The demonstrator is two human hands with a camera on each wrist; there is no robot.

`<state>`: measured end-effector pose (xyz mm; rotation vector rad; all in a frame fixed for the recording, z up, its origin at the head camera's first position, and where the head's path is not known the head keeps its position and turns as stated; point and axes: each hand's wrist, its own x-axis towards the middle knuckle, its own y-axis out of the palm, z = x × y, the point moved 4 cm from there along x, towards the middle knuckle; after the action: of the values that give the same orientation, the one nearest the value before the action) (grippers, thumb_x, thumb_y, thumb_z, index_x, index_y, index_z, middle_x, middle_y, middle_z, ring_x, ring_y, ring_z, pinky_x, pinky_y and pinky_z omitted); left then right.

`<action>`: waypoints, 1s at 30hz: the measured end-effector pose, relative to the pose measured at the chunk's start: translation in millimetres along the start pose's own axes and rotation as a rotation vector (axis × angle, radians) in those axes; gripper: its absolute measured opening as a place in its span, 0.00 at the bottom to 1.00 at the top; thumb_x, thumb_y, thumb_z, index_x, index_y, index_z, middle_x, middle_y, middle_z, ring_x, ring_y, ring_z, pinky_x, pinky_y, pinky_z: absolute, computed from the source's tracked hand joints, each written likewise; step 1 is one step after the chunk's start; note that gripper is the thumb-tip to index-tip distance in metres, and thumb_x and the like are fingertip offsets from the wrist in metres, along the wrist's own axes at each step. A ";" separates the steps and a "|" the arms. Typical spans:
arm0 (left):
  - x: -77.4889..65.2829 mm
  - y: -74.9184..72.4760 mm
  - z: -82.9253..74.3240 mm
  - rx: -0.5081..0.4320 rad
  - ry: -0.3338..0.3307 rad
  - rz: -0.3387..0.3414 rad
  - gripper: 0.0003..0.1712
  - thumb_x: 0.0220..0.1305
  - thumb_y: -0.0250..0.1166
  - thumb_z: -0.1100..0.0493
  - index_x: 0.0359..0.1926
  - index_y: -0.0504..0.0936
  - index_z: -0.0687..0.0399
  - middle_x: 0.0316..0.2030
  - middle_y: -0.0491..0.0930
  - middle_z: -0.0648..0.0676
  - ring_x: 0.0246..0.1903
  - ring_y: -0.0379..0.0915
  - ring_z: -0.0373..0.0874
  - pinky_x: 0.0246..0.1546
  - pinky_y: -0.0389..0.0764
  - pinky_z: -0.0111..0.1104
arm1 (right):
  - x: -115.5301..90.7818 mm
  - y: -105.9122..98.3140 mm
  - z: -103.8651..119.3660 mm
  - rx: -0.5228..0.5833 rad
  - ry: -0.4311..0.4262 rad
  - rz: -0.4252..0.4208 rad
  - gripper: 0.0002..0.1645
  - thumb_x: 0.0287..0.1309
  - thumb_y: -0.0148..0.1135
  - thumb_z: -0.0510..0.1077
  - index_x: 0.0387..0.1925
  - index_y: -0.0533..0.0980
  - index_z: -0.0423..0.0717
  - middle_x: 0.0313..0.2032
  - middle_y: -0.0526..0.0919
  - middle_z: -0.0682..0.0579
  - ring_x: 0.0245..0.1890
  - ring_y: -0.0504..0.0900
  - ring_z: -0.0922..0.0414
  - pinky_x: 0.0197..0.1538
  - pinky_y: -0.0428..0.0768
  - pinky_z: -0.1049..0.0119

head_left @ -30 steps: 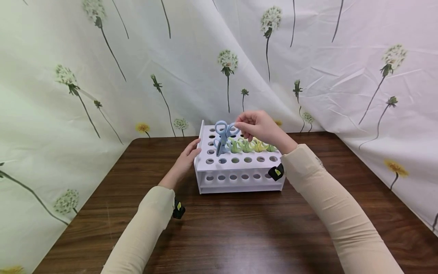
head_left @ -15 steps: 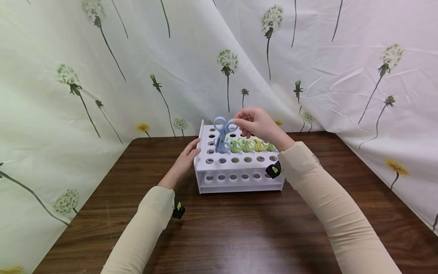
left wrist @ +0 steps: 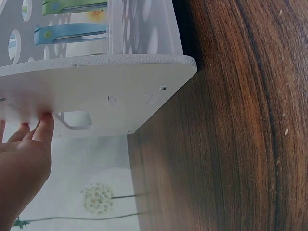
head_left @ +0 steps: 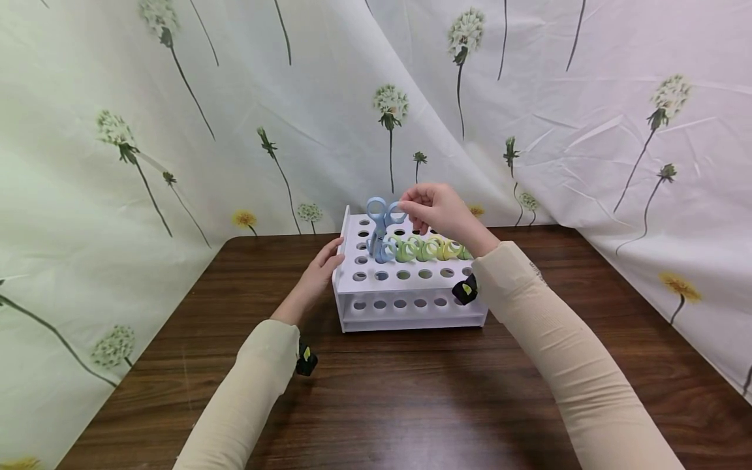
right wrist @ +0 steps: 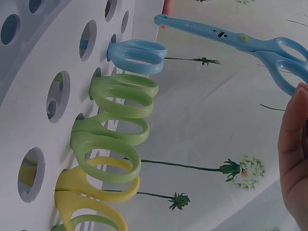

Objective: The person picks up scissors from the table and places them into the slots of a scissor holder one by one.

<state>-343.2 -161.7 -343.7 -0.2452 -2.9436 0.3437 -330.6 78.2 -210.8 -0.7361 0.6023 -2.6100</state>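
Above a white rack (head_left: 411, 286) with rows of round holes, my right hand (head_left: 437, 207) pinches one handle loop of light blue scissors (right wrist: 248, 44). Their closed blades point down, and the tip is clear of the holes in the right wrist view. Blue scissors (right wrist: 139, 57) stand in a hole, handles up. Beside them, in one row, are green scissors (right wrist: 127, 98), a second green pair (right wrist: 108, 151), yellow scissors (right wrist: 79, 202) and more green handles (right wrist: 91, 219). My left hand (head_left: 317, 271) rests its fingers on the rack's left side panel (left wrist: 96, 91), by a cutout.
The rack stands on a dark wooden table (head_left: 376, 385), toward its back edge. A white cloth (head_left: 329, 98) printed with dandelions hangs behind and at both sides. Black wrist cameras are strapped to both wrists.
My right hand has lifted slightly and shifted a little left with the blue scissors. Their blades have swung to point more steeply downward. The left hand and rack stay in place.
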 end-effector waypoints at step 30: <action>-6.6 5.4 -3.6 -0.027 0.040 -0.011 0.27 0.71 0.47 0.57 0.68 0.56 0.58 0.68 0.50 0.62 0.66 0.43 0.51 0.63 0.50 0.43 | 5.8 12.8 -7.9 0.032 0.082 -0.015 0.08 0.60 0.59 0.41 0.35 0.77 0.38 0.22 0.75 0.44 0.22 0.74 0.47 0.24 0.77 0.66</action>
<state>-335.4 -156.9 -342.5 -0.2366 -2.9105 0.2944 -336.8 67.2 -220.8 -0.6286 0.5796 -2.6681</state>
